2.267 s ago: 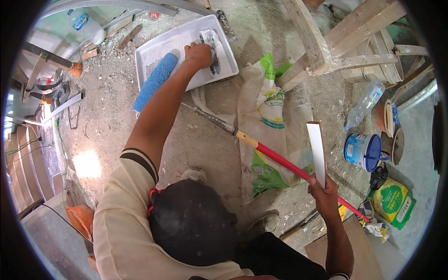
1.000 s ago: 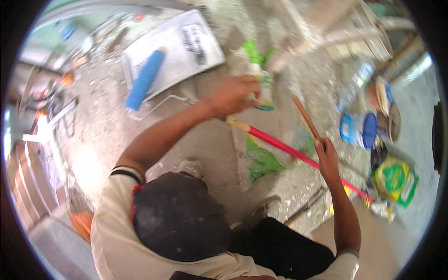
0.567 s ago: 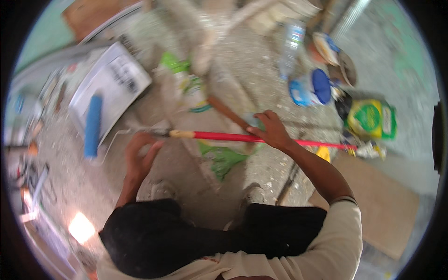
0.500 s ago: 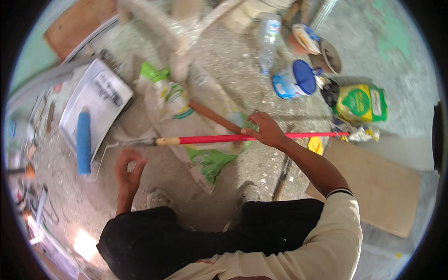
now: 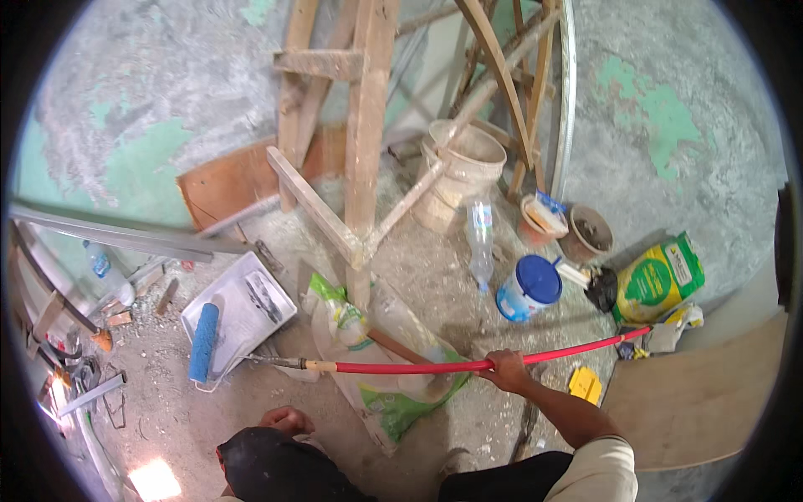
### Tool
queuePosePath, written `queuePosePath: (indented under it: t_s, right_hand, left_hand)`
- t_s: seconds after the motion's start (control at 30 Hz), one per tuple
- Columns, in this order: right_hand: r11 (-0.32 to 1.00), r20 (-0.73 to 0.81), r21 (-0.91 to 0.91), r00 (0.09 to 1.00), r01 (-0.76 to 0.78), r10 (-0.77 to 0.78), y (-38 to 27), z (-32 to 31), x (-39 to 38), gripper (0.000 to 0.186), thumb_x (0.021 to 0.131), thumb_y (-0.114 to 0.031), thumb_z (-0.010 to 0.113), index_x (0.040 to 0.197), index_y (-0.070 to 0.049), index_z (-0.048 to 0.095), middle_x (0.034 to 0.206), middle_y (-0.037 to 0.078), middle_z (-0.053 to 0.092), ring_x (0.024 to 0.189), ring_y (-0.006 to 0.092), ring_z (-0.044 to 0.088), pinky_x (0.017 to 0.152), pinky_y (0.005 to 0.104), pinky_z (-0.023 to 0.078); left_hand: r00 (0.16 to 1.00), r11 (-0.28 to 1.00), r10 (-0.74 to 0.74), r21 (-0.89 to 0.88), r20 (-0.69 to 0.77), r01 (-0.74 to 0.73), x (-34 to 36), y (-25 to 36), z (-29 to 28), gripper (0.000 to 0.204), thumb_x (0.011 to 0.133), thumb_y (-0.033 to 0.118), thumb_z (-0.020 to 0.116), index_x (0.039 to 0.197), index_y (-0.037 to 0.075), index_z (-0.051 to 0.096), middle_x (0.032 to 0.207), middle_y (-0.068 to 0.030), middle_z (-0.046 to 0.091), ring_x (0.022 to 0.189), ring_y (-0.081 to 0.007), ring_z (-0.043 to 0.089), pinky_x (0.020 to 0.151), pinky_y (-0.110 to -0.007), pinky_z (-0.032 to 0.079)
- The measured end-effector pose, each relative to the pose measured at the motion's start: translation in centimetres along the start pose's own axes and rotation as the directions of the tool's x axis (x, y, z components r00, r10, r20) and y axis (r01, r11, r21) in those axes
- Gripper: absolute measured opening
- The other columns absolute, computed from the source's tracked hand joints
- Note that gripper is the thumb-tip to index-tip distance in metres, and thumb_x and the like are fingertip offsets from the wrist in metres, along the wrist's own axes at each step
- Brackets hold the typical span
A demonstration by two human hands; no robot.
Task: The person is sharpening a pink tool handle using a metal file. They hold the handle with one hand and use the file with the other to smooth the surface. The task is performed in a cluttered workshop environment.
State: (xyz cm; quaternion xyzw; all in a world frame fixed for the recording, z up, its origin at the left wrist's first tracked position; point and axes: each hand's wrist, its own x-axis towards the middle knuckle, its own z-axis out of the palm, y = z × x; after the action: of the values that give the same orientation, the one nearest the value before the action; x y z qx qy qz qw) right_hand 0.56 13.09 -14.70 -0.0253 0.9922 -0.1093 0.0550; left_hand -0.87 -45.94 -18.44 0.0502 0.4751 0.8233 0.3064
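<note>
My right hand [image 5: 506, 371] is closed around the red pole [image 5: 401, 367] of a paint roller, which runs almost level across the view. At the pole's left end, the blue roller sleeve [image 5: 203, 343] lies on the left side of a white paint tray [image 5: 276, 280] holding a little grey-white paint. My left hand [image 5: 287, 420] is down by my left knee, fingers curled, with nothing visible in it. Beneath the pole lies a white and green sack [image 5: 393, 402]. A wooden stick [image 5: 393, 344] rests on the sack, partly hidden under the pole.
Ahead stands a wooden trestle [image 5: 361, 159], with a dirty white bucket [image 5: 462, 171] behind its leg. A plastic bottle [image 5: 480, 243], a blue-lidded tub [image 5: 530, 289] and a yellow-green bag [image 5: 661, 280] stand at right. A board [image 5: 686, 402] lies near right; metal scraps [image 5: 92, 393] lie left.
The view has tilted up, showing more trestle and wall. My left hand has drawn back from near the roller frame to my knee, its fingers curling. My right hand still holds the pole.
</note>
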Motion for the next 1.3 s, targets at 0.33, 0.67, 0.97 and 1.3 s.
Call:
queuePosePath:
  t_s: [0.33, 0.67, 0.97, 1.3]
  right_hand:
    - [0.996, -0.278, 0.056, 0.959, 0.066, -0.048, -7.8, -16.5, 2.3, 0.052, 0.085, -0.058, 0.074, 0.09, -0.007, 0.07, 0.082, 0.014, 0.066, 0.079, 0.0339, 0.064, 0.072, 0.0416, 0.044]
    - [0.785, -0.613, 0.46, 0.788, 0.414, -0.056, -16.9, -33.2, 6.0, 0.046, 0.1, -0.052, 0.061, 0.094, -0.007, 0.06, 0.068, 0.003, 0.058, 0.057, 0.014, 0.054, 0.052, 0.0325, 0.042]
    - [0.483, -0.463, 0.817, 0.857, 0.315, 0.225, -20.6, -40.0, 9.6, 0.044, 0.104, -0.054, 0.053, 0.089, -0.012, 0.052, 0.062, -0.004, 0.046, 0.046, 0.0054, 0.04, 0.042, 0.0227, 0.031]
    - [0.549, -0.662, 0.701, 0.702, 0.455, 0.264, -21.3, -42.3, 20.0, 0.039, 0.098, -0.049, 0.066, 0.098, -0.011, 0.057, 0.061, -0.005, 0.045, 0.044, 0.0061, 0.039, 0.04, 0.0242, 0.031]
  left_hand:
    - [0.997, 0.998, -0.062, -0.024, -0.054, 0.061, -0.6, 0.9, 1.2, 0.03, 0.097, 0.025, 0.067, 0.11, -0.002, 0.068, 0.1, -0.012, 0.07, 0.092, -0.0235, 0.066, 0.088, -0.038, 0.051]
    - [0.989, 0.964, -0.138, 0.22, -0.055, 0.147, -0.4, 3.4, 4.1, 0.03, 0.098, 0.026, 0.066, 0.109, -0.002, 0.069, 0.099, -0.0111, 0.07, 0.092, -0.0225, 0.066, 0.087, -0.037, 0.051]
    - [0.987, 0.937, -0.161, 0.314, -0.012, 0.157, -0.6, 3.4, 3.7, 0.031, 0.098, 0.027, 0.066, 0.108, -0.002, 0.069, 0.099, -0.0103, 0.071, 0.092, -0.0216, 0.065, 0.086, -0.037, 0.051]
    - [0.982, 0.924, -0.188, 0.343, 0.012, 0.172, -2.0, 3.1, 3.1, 0.031, 0.099, 0.027, 0.065, 0.107, -0.003, 0.07, 0.098, -0.0094, 0.071, 0.092, -0.0207, 0.065, 0.086, -0.036, 0.051]
